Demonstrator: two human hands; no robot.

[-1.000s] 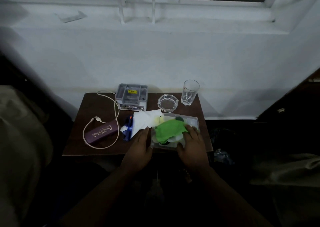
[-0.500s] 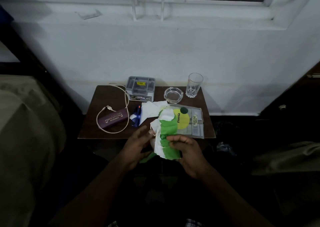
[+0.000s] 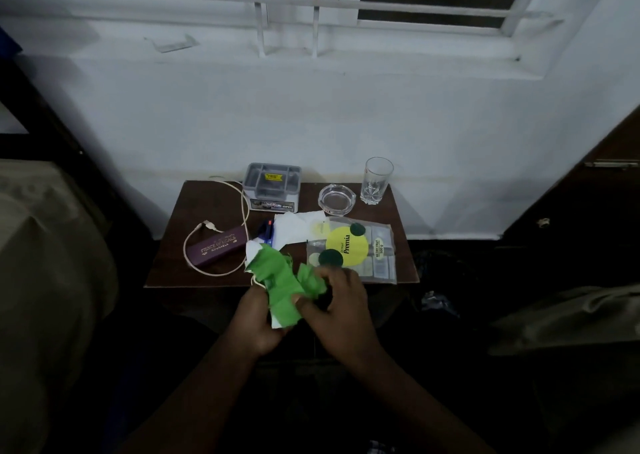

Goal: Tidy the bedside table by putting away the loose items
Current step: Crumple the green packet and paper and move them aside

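Observation:
A crumpled green and white wrapper [image 3: 282, 285] is held just in front of the brown bedside table [image 3: 166, 266], over its front edge. My left hand [image 3: 258, 322] grips its lower part from the left. My right hand [image 3: 339, 308] pinches its right side. On the table lie a clear Premia packet [image 3: 356, 249], white paper [image 3: 294, 226], a blue pen [image 3: 266, 233], a purple glasses case [image 3: 218, 249] and a looped white cable [image 3: 242, 211].
A grey organizer box [image 3: 272, 185], a glass ashtray [image 3: 337, 199] and a drinking glass [image 3: 376, 180] stand along the table's back edge by the white wall. Bedding [image 3: 52, 263] lies at the left, a dark cabinet [image 3: 588, 193] at the right.
Both hands lifted the green wrapper off the clear packet and drew it toward me, past the table's front edge. The packet's yellow label is now uncovered.

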